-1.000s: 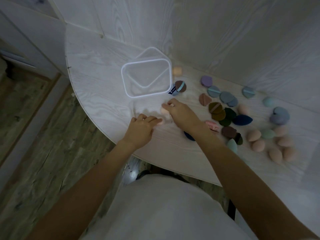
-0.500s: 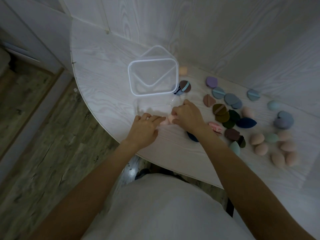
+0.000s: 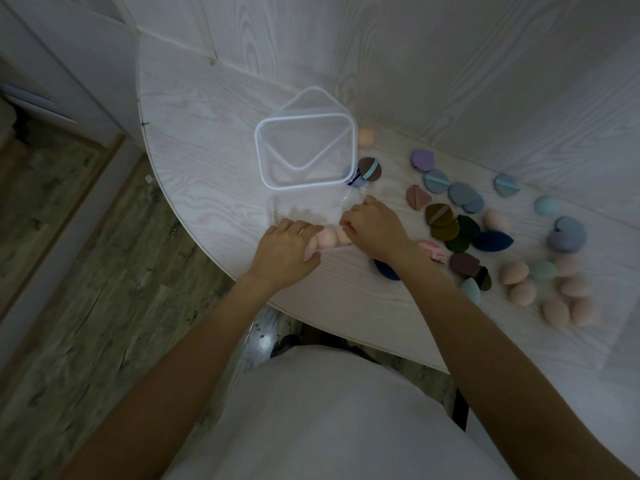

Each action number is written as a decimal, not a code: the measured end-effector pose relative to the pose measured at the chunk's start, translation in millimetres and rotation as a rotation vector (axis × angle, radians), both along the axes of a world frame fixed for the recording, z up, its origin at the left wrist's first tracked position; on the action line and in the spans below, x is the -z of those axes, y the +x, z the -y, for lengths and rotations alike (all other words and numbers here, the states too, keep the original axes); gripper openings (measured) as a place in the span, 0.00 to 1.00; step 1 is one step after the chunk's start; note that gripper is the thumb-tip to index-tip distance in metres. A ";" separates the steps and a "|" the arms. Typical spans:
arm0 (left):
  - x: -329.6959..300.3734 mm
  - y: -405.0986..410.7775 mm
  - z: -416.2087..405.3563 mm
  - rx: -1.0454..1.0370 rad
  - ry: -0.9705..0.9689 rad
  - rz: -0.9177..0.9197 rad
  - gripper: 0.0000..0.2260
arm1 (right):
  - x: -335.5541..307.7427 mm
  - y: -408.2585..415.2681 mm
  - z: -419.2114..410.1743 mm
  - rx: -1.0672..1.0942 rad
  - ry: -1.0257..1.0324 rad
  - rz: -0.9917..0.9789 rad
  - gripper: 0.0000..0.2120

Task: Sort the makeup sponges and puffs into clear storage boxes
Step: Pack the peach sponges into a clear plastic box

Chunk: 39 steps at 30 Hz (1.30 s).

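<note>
Hands meet at the near edge of the white worktop [image 3: 194, 109]. The left hand [image 3: 285, 251] has its fingers curled over a pink sponge [image 3: 325, 238]; the right hand [image 3: 375, 226] pinches a second sponge [image 3: 343, 236] touching the first. Both sponges seem to sit in a faint clear box [image 3: 304, 213]. Behind it stands a lidded box [image 3: 306, 150]. Puffs [image 3: 443, 223] and more sponges [image 3: 554, 289] lie scattered to the right.

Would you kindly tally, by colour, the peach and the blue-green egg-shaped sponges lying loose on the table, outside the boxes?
Peach egg-shaped foam sponges: 8
Blue-green egg-shaped foam sponges: 3
Total: 11
</note>
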<state>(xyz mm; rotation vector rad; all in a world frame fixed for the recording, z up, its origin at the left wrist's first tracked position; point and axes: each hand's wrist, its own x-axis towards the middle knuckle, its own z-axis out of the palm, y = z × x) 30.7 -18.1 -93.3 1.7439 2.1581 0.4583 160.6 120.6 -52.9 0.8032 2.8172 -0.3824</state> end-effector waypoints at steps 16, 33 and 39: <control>6.3 7.6 -1.8 0.039 0.051 -0.001 0.14 | 1.0 4.0 5.2 0.090 0.038 0.016 0.09; -17.9 11.7 -5.7 -0.038 0.404 0.030 0.12 | -19.6 28.5 5.1 0.144 0.067 -0.283 0.07; -52.2 77.6 -68.0 0.252 0.625 0.172 0.09 | -38.5 140.8 -3.4 0.518 0.076 -0.289 0.09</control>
